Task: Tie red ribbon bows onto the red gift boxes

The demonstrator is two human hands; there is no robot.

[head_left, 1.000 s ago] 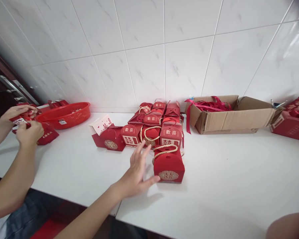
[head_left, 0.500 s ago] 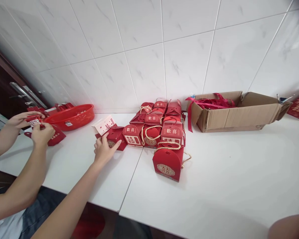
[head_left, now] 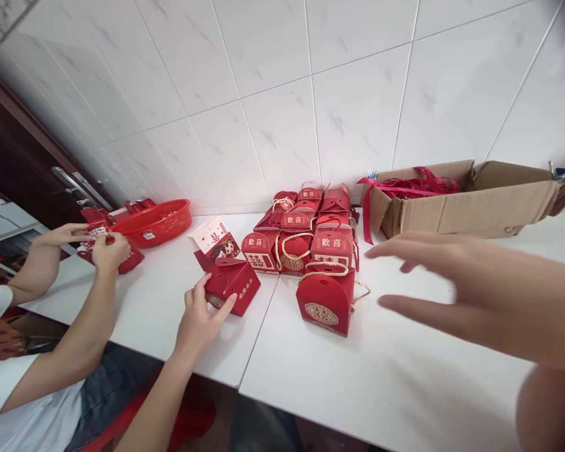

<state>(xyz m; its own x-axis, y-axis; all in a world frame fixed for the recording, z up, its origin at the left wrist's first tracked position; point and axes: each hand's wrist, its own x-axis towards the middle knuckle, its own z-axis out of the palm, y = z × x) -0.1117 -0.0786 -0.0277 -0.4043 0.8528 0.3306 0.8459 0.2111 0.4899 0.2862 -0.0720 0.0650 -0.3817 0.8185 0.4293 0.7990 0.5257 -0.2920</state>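
My left hand [head_left: 200,320] grips a red candy box [head_left: 245,289] by its near side, with fingers and thumb around it. Gold print shows on the box's right face. Just behind it stands another box [head_left: 211,242] with a raised pale flap and printed cartoon figures. My right hand [head_left: 471,289] is spread over the table at the right, thumb apart from the fingers, holding nothing and a little blurred. Between my hands stands a red box [head_left: 324,311] with a gold cord handle and a round gold emblem.
Several red boxes [head_left: 261,251] stand in rows against the tiled wall. A cardboard carton [head_left: 475,210] holds dark pink ribbons [head_left: 417,185]. On the left, a co-worker's hands [head_left: 108,251] hold a small red-and-white item near a red basin [head_left: 162,226].
My left hand has drawn the red box toward me, away from the rows and the pale-flapped box. My right hand has come into view from the right. The view has shifted slightly.
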